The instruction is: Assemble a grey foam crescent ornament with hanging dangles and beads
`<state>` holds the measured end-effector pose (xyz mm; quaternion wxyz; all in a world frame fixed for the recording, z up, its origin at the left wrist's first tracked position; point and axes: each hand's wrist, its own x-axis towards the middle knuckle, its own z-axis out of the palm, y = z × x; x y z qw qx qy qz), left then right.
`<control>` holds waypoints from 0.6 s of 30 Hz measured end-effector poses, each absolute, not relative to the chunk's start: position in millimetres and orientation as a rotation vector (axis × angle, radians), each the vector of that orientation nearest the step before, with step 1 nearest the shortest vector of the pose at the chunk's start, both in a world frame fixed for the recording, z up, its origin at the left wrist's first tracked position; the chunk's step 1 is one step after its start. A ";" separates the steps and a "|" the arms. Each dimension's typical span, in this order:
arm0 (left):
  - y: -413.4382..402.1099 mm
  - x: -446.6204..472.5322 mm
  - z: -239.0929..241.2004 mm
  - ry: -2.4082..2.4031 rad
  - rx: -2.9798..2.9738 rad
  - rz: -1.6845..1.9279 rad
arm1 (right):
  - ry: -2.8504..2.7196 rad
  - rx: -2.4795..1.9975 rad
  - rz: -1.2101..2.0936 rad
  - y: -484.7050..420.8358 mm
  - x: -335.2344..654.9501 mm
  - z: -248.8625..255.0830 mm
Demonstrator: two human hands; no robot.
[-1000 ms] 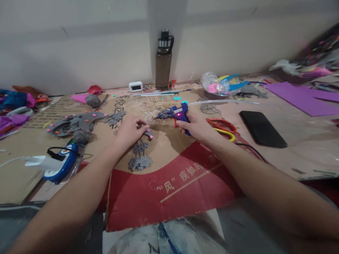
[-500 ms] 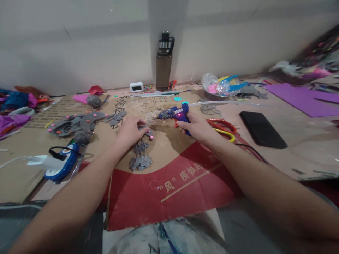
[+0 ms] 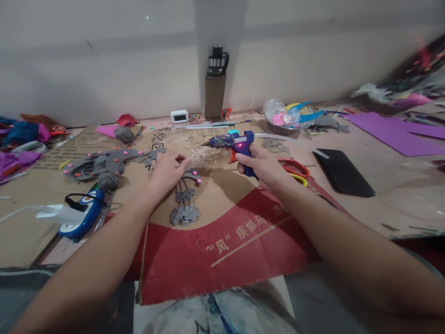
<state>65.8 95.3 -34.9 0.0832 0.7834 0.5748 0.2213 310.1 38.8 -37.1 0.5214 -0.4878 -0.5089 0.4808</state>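
My right hand [image 3: 259, 162] is wrapped round the handle of a blue glue gun [image 3: 239, 144] with an orange trigger and a lit red light. Its nozzle points left, and a long clear glue stick [image 3: 278, 136] sticks out of its back. My left hand [image 3: 169, 170] hovers over a grey felt crescent [image 3: 192, 175] with pink dots, thumb and fingertips drawn together. Whatever lies between those fingertips is too small to make out. Part of the crescent is hidden under the hand. Grey flower-shaped pieces [image 3: 184, 215] hang from it on dark cords, flat on the cardboard [image 3: 222, 197].
A matching grey felt crescent [image 3: 118, 162] lies at left by a blue power strip [image 3: 85, 215]. Scissors [image 3: 295, 168] and a black phone [image 3: 344, 172] lie at right. Behind stand a bottle [image 3: 215, 93], a small white clock [image 3: 179, 116] and a bowl [image 3: 283, 127] of scraps.
The glue gun has risen and moved slightly right, its glue stick swinging down over the phone. My left thumb has come off the felt crescent, drawing back to the left.
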 end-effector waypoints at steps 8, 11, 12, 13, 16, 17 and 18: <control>106.7 53.1 -24.8 1.660 2.331 0.747 | -1.220 -1.167 0.925 37.6 315.7 -27.1; 108.5 50.1 -24.8 1.655 2.308 0.724 | -1.229 -1.214 0.779 37.1 320.0 -20.2; 108.6 49.8 -25.1 1.649 2.305 0.712 | -1.227 -1.207 0.756 37.6 321.3 -19.4; 108.5 49.7 -25.3 1.650 2.300 0.700 | -1.226 -1.190 0.746 38.5 322.4 -19.7; 106.8 50.9 -24.0 1.677 2.290 0.660 | -1.256 -1.163 0.751 43.4 324.3 -26.2; 106.0 51.4 -22.9 1.681 2.291 0.646 | -1.280 -1.183 0.749 45.4 324.3 -29.4; 105.2 51.9 -21.7 1.680 2.295 0.634 | -1.307 -1.218 0.743 47.4 324.1 -32.4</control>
